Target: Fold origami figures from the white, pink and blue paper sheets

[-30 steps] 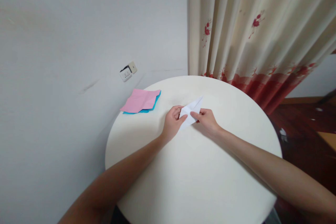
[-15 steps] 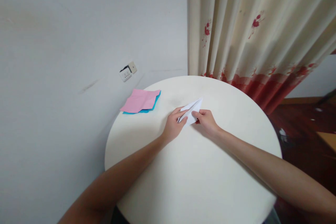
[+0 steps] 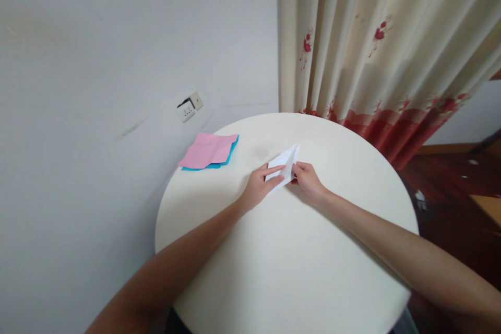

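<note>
A folded white paper (image 3: 285, 163), narrow with a pointed far tip, lies on the round white table (image 3: 289, 266). My left hand (image 3: 259, 187) presses on its near left part with the fingers stretched along the fold. My right hand (image 3: 309, 180) pinches the paper's right edge between thumb and fingers. Both hands meet at the paper near the table's middle, towards the far side.
A pink sheet (image 3: 205, 149) lies on a blue sheet (image 3: 231, 150) at the table's far left edge. A grey wall with a socket (image 3: 188, 107) stands behind. A cream curtain with red flowers (image 3: 376, 52) hangs at the right, over a dark wooden floor (image 3: 450, 182).
The white paper has been folded narrower. My left fingers slid forward along the fold, and my right hand shifted slightly to the paper's right edge.
</note>
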`<state>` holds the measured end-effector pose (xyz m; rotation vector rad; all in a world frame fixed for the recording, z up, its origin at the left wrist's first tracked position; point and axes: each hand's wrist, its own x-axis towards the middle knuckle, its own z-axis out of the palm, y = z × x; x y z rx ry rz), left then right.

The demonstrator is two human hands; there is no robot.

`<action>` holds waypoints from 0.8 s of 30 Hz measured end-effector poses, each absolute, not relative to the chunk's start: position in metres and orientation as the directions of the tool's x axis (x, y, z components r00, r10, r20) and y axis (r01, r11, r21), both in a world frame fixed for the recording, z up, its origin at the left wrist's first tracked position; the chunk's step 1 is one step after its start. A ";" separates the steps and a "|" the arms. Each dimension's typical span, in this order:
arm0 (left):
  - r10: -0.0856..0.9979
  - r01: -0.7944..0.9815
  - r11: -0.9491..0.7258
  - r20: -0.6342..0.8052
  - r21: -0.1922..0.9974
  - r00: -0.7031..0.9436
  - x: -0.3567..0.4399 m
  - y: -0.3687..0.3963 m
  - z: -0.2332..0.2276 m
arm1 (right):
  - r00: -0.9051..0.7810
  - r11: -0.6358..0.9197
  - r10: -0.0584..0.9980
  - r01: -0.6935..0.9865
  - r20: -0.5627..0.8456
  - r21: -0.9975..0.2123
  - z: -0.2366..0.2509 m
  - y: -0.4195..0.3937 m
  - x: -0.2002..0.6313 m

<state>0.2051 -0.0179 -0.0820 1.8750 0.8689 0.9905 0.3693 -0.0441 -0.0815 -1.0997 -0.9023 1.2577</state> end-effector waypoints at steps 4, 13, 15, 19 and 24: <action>0.857 0.216 -0.438 0.333 0.873 0.394 0.204 -0.014 -0.088 | 0.086 -0.049 0.993 -0.329 -0.082 -0.943 -0.080 -0.044 0.368; 0.895 -0.023 -0.269 0.259 0.963 0.363 0.210 -0.018 -0.084 | 0.129 0.064 0.991 -0.129 0.047 -0.990 -0.083 -0.043 0.373; 0.912 -0.070 -0.180 0.193 0.981 0.361 0.210 -0.018 -0.085 | 0.129 0.083 0.989 -0.134 0.065 -0.988 -0.083 -0.044 0.373; 0.940 -0.029 -0.090 0.095 0.996 0.326 0.210 -0.017 -0.087 | 0.156 0.099 0.985 -0.175 0.071 -0.980 -0.083 -0.044 0.374; 0.921 0.066 -0.100 0.067 0.993 0.383 0.211 -0.020 -0.086 | 0.221 0.076 0.975 -0.263 0.017 -0.962 -0.085 -0.039 0.378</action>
